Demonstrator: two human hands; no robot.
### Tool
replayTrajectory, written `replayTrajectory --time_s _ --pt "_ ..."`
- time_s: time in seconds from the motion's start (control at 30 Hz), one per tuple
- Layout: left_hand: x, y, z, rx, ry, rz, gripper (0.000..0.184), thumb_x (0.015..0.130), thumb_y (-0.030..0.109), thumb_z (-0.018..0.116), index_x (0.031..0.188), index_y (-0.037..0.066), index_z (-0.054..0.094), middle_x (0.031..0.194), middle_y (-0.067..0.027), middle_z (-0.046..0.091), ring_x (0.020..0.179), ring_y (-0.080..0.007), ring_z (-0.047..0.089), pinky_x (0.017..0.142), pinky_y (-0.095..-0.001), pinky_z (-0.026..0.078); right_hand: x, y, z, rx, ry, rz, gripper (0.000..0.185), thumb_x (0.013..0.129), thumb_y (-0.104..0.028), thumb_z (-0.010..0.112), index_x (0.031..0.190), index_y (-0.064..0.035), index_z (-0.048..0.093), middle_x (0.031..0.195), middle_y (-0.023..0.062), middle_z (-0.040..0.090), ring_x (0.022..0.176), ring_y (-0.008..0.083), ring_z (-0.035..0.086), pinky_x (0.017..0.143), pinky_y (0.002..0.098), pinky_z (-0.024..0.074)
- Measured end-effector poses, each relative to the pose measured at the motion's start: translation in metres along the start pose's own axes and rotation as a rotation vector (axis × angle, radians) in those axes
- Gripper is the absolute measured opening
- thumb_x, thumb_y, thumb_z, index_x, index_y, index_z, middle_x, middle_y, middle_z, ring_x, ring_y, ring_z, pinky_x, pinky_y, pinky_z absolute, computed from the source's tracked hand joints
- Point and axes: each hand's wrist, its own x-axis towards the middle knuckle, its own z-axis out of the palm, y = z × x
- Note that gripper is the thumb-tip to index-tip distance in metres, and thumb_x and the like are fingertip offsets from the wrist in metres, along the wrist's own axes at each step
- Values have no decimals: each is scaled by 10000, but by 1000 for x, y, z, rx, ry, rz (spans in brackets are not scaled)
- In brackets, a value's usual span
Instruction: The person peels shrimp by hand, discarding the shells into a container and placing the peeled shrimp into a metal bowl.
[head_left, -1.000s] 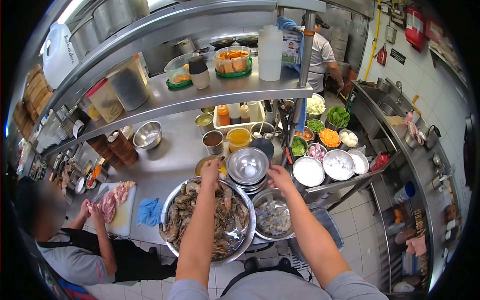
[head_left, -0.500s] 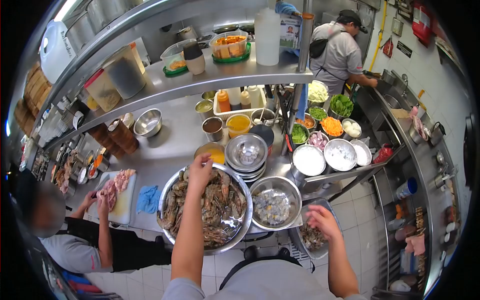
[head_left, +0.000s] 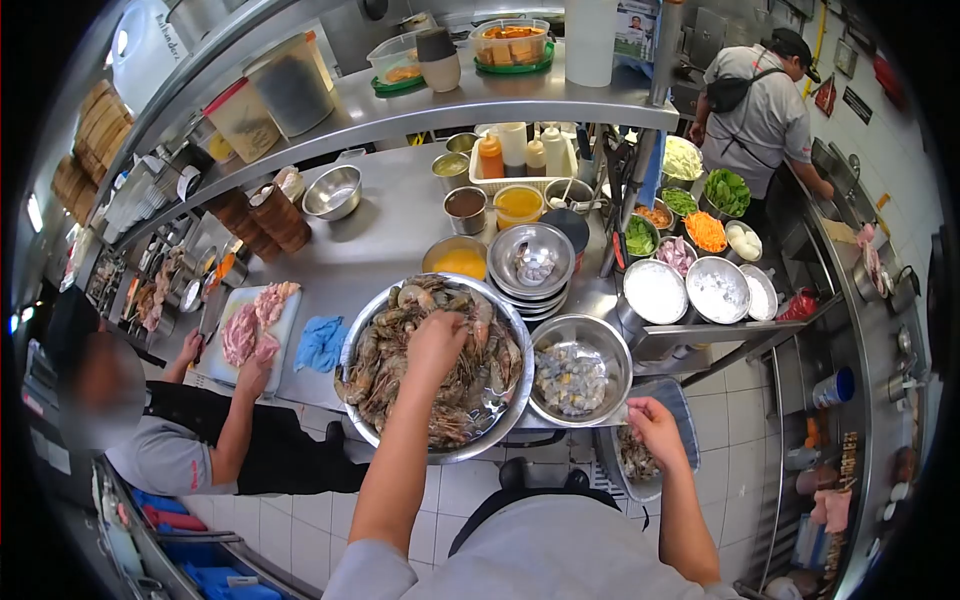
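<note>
My left hand [head_left: 437,345] is down on the heap of whole raw prawns [head_left: 400,375] in the large metal bowl [head_left: 348,372]. Its fingers are curled, and whatever they hold is hidden. Just outside the right rim of a smaller metal bowl [head_left: 621,365] is my right hand [head_left: 655,435], with thumb and fingers pinched together; I cannot make out what is between them. Peeled prawns [head_left: 572,380] lie in that smaller bowl. Partly behind the right hand, a grey tub [head_left: 680,410] below the counter edge holds prawn shells and heads [head_left: 636,458].
Stacked metal bowls [head_left: 530,256] stand behind the two prawn bowls. On the left, a co-worker [head_left: 180,420] handles raw meat and a knife on a white board [head_left: 228,368], with a blue cloth [head_left: 320,344] beside it. Another person [head_left: 750,110] stands at the back right. A steel shelf [head_left: 420,115] crosses above.
My left hand has come down onto the prawns, and its fingers have closed. My right hand has moved to the small bowl's rim; its spread fingers are now pinched. The view has shifted.
</note>
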Motion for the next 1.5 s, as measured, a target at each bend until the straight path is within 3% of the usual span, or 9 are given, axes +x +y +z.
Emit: replayTrajectory --time_s 0.27,0.43,0.6,0.77,0.87,1.0,1.17,1.4,1.5 --pt "37 7 70 505 -24 103 385 685 203 784 1005 48 635 951 -180 685 961 -359 643 830 -463 541 -12 2 23 23 -110 -64 210 974 -126 597 1172 -59 617 875 -12 619 676 49 516 593 196 437" --pt "36 7 30 292 -82 -11 418 716 167 735 1100 18 664 978 -190 703 852 -308 672 781 -417 546 -18 -13 19 42 -129 -29 209 977 -120 591 1177 -66 618 895 -16 616 679 44 508 603 190 427" --pt "25 11 0 -999 -199 -275 292 856 62 617 1143 22 656 988 -98 717 879 -161 663 750 -294 519 10 -29 34 -93 -117 -313 273 944 -147 644 1195 -40 631 1002 16 662 844 95 602 758 251 496" --pt "-14 99 4 -1337 -262 -222 513 879 -34 603 1367 17 454 1128 -110 663 943 -161 661 773 -281 552 -2 -120 66 -326 -127 -622 341 880 -145 693 1198 -40 631 1118 110 645 1033 239 624 884 333 495" --pt "-43 143 38 -1283 -379 -179 564 887 -14 622 1411 7 411 1148 -108 647 962 -150 652 804 -268 540 -2 -128 68 -573 -35 -831 410 818 -156 723 1202 -52 626 1212 173 592 1135 365 565 955 406 469" --pt "-73 171 108 -1079 -510 -67 503 932 51 607 1406 -18 452 1107 -81 656 938 -123 633 810 -274 531 8 -77 30 -615 105 -567 392 826 -153 706 1185 -33 604 1059 163 652 975 406 627 864 422 513" --pt "-98 203 162 -445 -266 426 504 817 2 622 1308 110 590 1229 -163 550 1057 -340 598 878 -372 502 1 0 -38 58 -9 -168 151 1003 -175 540 1082 -61 600 931 2 641 743 71 566 668 248 484" --pt "-101 238 217 -331 -194 819 514 800 -4 632 1304 90 590 1255 -170 550 1026 -346 602 885 -403 500 -4 20 -73 136 53 18 187 1033 -238 475 981 -85 568 822 -23 558 681 68 501 600 235 442" --pt "-101 243 228 -358 -231 770 458 817 4 618 1273 50 610 1193 -175 598 1000 -348 610 878 -401 507 -8 10 -78 -168 122 -113 230 1024 -241 484 965 -38 573 822 69 606 723 186 574 652 344 472"
